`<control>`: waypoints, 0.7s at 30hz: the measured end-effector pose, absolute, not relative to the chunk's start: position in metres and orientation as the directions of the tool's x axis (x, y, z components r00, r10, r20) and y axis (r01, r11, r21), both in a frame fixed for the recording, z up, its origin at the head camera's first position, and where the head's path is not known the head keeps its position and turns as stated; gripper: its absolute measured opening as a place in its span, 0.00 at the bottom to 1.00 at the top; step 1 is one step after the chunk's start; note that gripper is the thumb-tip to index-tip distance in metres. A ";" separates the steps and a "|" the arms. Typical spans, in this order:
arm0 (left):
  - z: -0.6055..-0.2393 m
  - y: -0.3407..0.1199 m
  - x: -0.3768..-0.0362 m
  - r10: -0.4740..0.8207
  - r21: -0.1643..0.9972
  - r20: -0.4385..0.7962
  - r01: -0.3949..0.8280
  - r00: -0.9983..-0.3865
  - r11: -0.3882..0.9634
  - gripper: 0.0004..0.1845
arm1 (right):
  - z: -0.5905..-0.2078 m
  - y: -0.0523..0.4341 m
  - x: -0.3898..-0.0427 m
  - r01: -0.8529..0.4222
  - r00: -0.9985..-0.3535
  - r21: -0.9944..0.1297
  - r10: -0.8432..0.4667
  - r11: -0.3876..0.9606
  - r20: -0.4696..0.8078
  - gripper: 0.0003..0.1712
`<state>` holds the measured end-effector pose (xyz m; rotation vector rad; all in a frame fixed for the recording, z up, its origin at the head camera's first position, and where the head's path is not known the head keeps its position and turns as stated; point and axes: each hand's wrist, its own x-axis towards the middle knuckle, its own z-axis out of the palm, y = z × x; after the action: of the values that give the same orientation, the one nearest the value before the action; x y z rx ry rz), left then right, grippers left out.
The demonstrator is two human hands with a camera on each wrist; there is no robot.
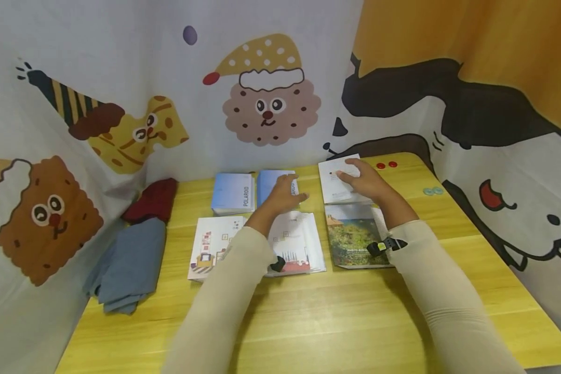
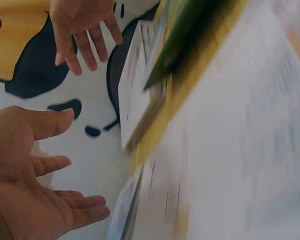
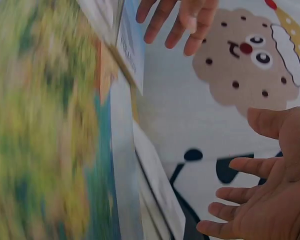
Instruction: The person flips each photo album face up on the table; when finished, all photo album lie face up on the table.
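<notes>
Both hands hover, fingers spread, over two groups of albums on the table. My left hand (image 1: 281, 196) overlaps the right one of two blue-and-white albums marked POLAROID (image 1: 265, 183); its twin (image 1: 230, 191) lies to the left. Below are two white albums with drawn pictures, one on the left (image 1: 204, 246) and one under my left forearm (image 1: 292, 254). The right hand (image 1: 366, 181) is over a white booklet (image 1: 334, 182), just behind a photo album with a garden cover (image 1: 355, 241). In both wrist views the palms look empty, with nothing between the fingers.
At the table's left edge lie a folded grey-blue cloth (image 1: 137, 259) and a dark red cloth (image 1: 155, 200). Two red discs (image 1: 386, 165) and two pale teal discs (image 1: 432, 191) sit at the right back. A cartoon-printed curtain (image 1: 168, 62) surrounds the table.
</notes>
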<state>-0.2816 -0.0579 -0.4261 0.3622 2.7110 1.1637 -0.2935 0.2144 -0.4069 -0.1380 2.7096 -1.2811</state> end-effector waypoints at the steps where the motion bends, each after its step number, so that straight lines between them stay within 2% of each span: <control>1: -0.426 -0.051 -0.282 0.299 0.741 -0.065 0.155 -0.952 0.653 0.42 | -0.407 0.220 -0.294 -0.014 -0.986 -0.770 -0.136 0.638 -0.095 0.47; 7: -0.432 -0.014 -0.282 0.349 0.767 -0.083 0.164 -0.934 0.621 0.41 | -0.415 0.252 -0.295 0.060 -0.978 -0.743 -0.109 0.667 -0.177 0.51; 12: -0.438 0.004 -0.281 0.342 0.789 -0.118 0.122 -0.932 0.602 0.40 | -0.430 0.266 -0.294 0.136 -0.959 -0.764 -0.109 0.631 -0.261 0.56; 21: -0.453 0.022 -0.277 0.338 0.777 -0.181 0.077 -0.924 0.625 0.42 | -0.452 0.273 -0.293 0.156 -0.941 -0.823 -0.171 0.546 -0.292 0.59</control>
<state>-0.2770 0.0215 -0.4527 0.3345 2.5403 1.1942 -0.2926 0.2726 -0.4525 -0.0127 2.4476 -1.3531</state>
